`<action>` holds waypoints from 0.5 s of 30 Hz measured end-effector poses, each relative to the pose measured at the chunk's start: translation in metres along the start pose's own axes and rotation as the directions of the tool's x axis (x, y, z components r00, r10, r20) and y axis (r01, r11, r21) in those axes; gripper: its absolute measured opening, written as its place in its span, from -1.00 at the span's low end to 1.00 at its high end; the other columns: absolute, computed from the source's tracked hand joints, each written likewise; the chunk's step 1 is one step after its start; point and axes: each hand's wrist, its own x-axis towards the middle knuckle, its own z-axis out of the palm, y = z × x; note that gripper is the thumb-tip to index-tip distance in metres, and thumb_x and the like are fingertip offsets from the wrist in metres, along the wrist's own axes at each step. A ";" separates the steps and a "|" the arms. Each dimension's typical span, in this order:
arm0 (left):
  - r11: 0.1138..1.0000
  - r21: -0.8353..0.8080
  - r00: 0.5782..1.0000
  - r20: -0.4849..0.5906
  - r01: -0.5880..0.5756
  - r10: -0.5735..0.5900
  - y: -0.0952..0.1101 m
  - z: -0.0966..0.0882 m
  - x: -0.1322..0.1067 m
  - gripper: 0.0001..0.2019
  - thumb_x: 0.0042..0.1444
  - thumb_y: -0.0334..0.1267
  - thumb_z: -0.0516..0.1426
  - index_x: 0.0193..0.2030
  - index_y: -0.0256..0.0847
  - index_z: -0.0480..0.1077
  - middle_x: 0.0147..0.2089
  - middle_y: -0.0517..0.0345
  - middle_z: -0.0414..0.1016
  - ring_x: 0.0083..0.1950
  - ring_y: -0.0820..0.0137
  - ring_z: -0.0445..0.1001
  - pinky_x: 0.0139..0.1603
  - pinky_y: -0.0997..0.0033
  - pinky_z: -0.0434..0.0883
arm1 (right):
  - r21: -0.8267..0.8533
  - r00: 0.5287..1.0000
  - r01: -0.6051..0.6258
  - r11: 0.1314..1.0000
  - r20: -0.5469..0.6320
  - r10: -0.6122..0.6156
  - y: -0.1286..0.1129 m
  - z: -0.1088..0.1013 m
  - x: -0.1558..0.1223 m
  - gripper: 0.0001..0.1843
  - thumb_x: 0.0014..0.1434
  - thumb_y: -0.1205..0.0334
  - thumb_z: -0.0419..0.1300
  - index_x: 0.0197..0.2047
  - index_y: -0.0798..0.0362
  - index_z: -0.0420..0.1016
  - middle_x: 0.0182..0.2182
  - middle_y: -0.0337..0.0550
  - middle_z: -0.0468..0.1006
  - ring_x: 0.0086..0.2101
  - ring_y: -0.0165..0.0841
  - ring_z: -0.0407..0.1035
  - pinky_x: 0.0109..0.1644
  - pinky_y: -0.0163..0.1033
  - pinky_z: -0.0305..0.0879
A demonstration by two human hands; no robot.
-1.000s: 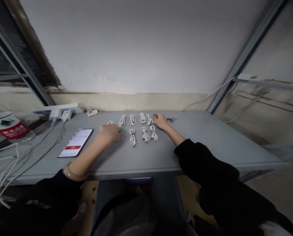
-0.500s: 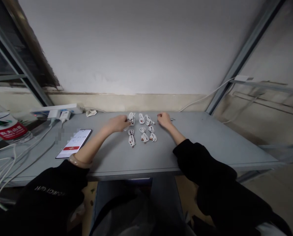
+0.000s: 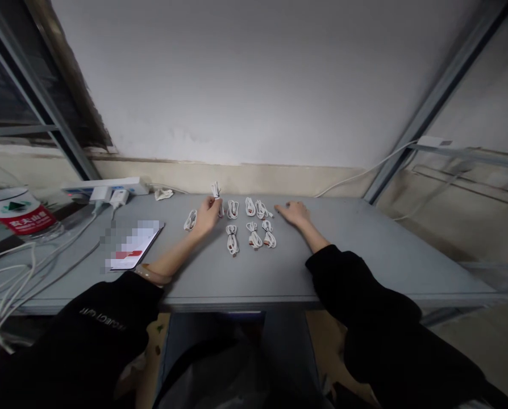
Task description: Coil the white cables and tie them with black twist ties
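Observation:
My left hand (image 3: pixel 208 218) is closed on a coiled white cable (image 3: pixel 216 188), which sticks up above the fingers and has a dark tie round it. Another coiled cable (image 3: pixel 190 220) lies on the table just left of that hand, and a bit of white shows behind its fingers. To its right, more bundled white cables rest in two rows, among them one in the back row (image 3: pixel 233 209) and one in front (image 3: pixel 232 240). My right hand (image 3: pixel 295 213) lies open on the table, right of a back-row cable (image 3: pixel 261 209), its fingers apart and apparently holding nothing.
On the left of the grey table (image 3: pixel 365 250) lies a phone (image 3: pixel 141 250). Behind it are a power strip (image 3: pixel 138 186) with plugs, loose cords (image 3: pixel 36 267) and a red and white container (image 3: pixel 21 213). Metal posts stand at both sides, with a wall behind.
My left hand has shifted left and raised a cable bundle, uncovering another bundle beside it. The fingers of my right hand have loosened and spread. The view has moved slightly.

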 end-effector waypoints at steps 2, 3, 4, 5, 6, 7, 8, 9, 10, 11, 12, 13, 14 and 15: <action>0.999 -0.018 0.999 0.007 0.039 -0.039 0.002 0.001 -0.002 -0.84 0.22 -0.29 0.03 -0.41 -0.15 0.20 -0.57 0.25 0.33 -0.54 0.45 0.31 -0.49 0.46 0.19 | -0.048 0.999 0.051 0.998 -0.001 -0.051 -0.002 0.002 -0.001 -0.52 0.13 -0.03 0.16 -0.03 0.14 0.58 0.01 0.21 0.52 0.05 0.00 0.39 0.04 -0.08 0.27; 0.998 -0.022 0.998 0.022 0.055 -0.054 0.003 0.002 -0.003 -0.84 0.22 -0.30 0.03 -0.40 -0.15 0.19 -0.57 0.25 0.33 -0.55 0.46 0.31 -0.50 0.47 0.18 | -0.064 0.998 0.060 0.996 -0.002 -0.060 -0.004 0.002 -0.002 -0.59 0.12 0.04 0.17 -0.08 0.12 0.60 -0.03 0.18 0.55 0.02 -0.02 0.42 0.01 -0.09 0.29; 0.998 -0.023 0.997 0.046 0.065 -0.064 0.004 0.004 -0.005 -0.84 0.22 -0.31 0.03 -0.40 -0.15 0.19 -0.57 0.25 0.33 -0.56 0.46 0.31 -0.51 0.47 0.18 | -0.074 0.998 0.065 0.995 0.001 -0.065 -0.006 0.001 -0.004 -0.63 0.11 0.09 0.18 -0.11 0.11 0.61 -0.07 0.15 0.57 -0.01 -0.03 0.43 -0.01 -0.09 0.30; 0.997 -0.023 0.995 0.072 0.069 -0.067 0.005 0.005 -0.006 -0.84 0.21 -0.32 0.04 -0.41 -0.15 0.19 -0.56 0.24 0.34 -0.56 0.46 0.32 -0.51 0.47 0.18 | -0.080 0.998 0.069 0.994 0.007 -0.069 -0.009 0.001 -0.007 -0.66 0.11 0.11 0.18 -0.12 0.10 0.61 -0.09 0.14 0.58 -0.02 -0.04 0.44 -0.02 -0.07 0.30; 0.997 -0.024 0.993 0.096 0.067 -0.064 0.006 0.006 -0.008 -0.84 0.21 -0.32 0.04 -0.41 -0.16 0.19 -0.54 0.23 0.35 -0.55 0.46 0.33 -0.51 0.46 0.19 | -0.084 0.997 0.073 0.994 0.014 -0.072 -0.012 0.000 -0.010 -0.66 0.11 0.12 0.18 -0.12 0.10 0.61 -0.09 0.15 0.58 -0.02 -0.03 0.43 0.00 -0.04 0.30; 0.998 -0.025 0.992 0.118 0.056 -0.053 0.006 0.007 -0.009 -0.84 0.21 -0.33 0.04 -0.41 -0.16 0.19 -0.53 0.22 0.36 -0.54 0.46 0.33 -0.50 0.46 0.20 | -0.089 0.997 0.081 0.993 0.011 -0.081 -0.015 0.000 -0.013 -0.64 0.11 0.12 0.18 -0.10 0.12 0.60 -0.07 0.17 0.57 0.00 0.00 0.41 0.03 0.01 0.28; 0.999 -0.026 0.990 0.136 0.040 -0.036 0.006 0.008 -0.010 -0.85 0.21 -0.33 0.05 -0.40 -0.16 0.19 -0.51 0.21 0.38 -0.53 0.46 0.33 -0.48 0.46 0.21 | -0.092 0.996 0.091 0.992 -0.006 -0.092 -0.019 0.000 -0.017 -0.62 0.11 0.12 0.18 -0.07 0.14 0.58 -0.04 0.21 0.56 0.02 0.02 0.39 0.06 0.07 0.25; 0.999 -0.030 0.989 0.150 0.016 -0.012 0.006 0.009 -0.011 -0.85 0.21 -0.34 0.05 -0.40 -0.16 0.19 -0.49 0.21 0.39 -0.52 0.47 0.33 -0.46 0.46 0.23 | -0.088 0.993 0.105 0.991 -0.037 -0.108 -0.023 0.000 -0.020 -0.61 0.13 0.13 0.16 -0.04 0.16 0.56 -0.02 0.24 0.54 0.05 0.05 0.36 0.09 0.12 0.21; 0.999 -0.037 0.986 0.164 -0.015 0.021 0.005 0.009 -0.012 -0.86 0.21 -0.34 0.05 -0.38 -0.17 0.20 -0.48 0.21 0.40 -0.50 0.48 0.32 -0.43 0.46 0.24 | -0.073 0.988 0.125 0.989 -0.082 -0.131 -0.027 -0.001 -0.024 -0.60 0.17 0.15 0.13 -0.01 0.18 0.55 0.00 0.26 0.52 0.07 0.06 0.34 0.11 0.16 0.18; 0.998 -0.041 0.983 0.175 -0.049 0.056 0.004 0.009 -0.012 -0.88 0.21 -0.34 0.05 -0.37 -0.17 0.20 -0.46 0.21 0.42 -0.49 0.49 0.31 -0.41 0.46 0.24 | -0.046 0.977 0.158 0.986 -0.136 -0.163 -0.031 -0.001 -0.027 -0.60 0.20 0.17 0.09 0.02 0.19 0.52 0.01 0.26 0.51 0.08 0.07 0.32 0.12 0.19 0.16; 0.996 -0.040 0.978 0.189 -0.083 0.089 0.003 0.009 -0.013 -0.90 0.20 -0.34 0.06 -0.35 -0.17 0.21 -0.45 0.21 0.43 -0.48 0.49 0.30 -0.39 0.47 0.24 | -0.008 0.958 0.213 0.977 -0.193 -0.211 -0.035 -0.001 -0.030 -0.59 0.22 0.19 0.06 0.05 0.19 0.50 0.02 0.25 0.50 0.09 0.05 0.31 0.13 0.19 0.15; 0.993 -0.030 0.972 0.203 -0.115 0.119 0.002 0.009 -0.013 -0.92 0.20 -0.33 0.06 -0.32 -0.17 0.22 -0.42 0.20 0.46 -0.46 0.49 0.31 -0.38 0.46 0.24 | 0.036 0.929 0.295 0.955 -0.247 -0.277 -0.038 -0.001 -0.033 -0.59 0.24 0.20 0.04 0.07 0.18 0.48 0.03 0.22 0.49 0.09 0.03 0.30 0.14 0.17 0.15; 0.989 -0.012 0.965 0.217 -0.146 0.145 0.001 0.009 -0.013 -0.94 0.20 -0.31 0.07 -0.29 -0.17 0.23 -0.40 0.19 0.48 -0.44 0.48 0.32 -0.37 0.46 0.24 | 0.082 0.888 0.395 0.915 -0.291 -0.357 -0.042 -0.002 -0.036 -0.60 0.26 0.20 0.04 0.08 0.15 0.47 0.02 0.18 0.50 0.08 -0.02 0.30 0.15 0.12 0.15; 0.985 0.014 0.958 0.231 -0.175 0.167 0.001 0.008 -0.013 -0.94 0.20 -0.29 0.08 -0.26 -0.17 0.24 -0.38 0.18 0.50 -0.42 0.47 0.34 -0.36 0.45 0.25 | 0.125 0.835 0.503 0.855 -0.326 -0.444 -0.044 -0.002 -0.039 -0.62 0.27 0.18 0.04 0.08 0.12 0.47 0.01 0.13 0.51 0.07 -0.07 0.31 0.16 0.07 0.16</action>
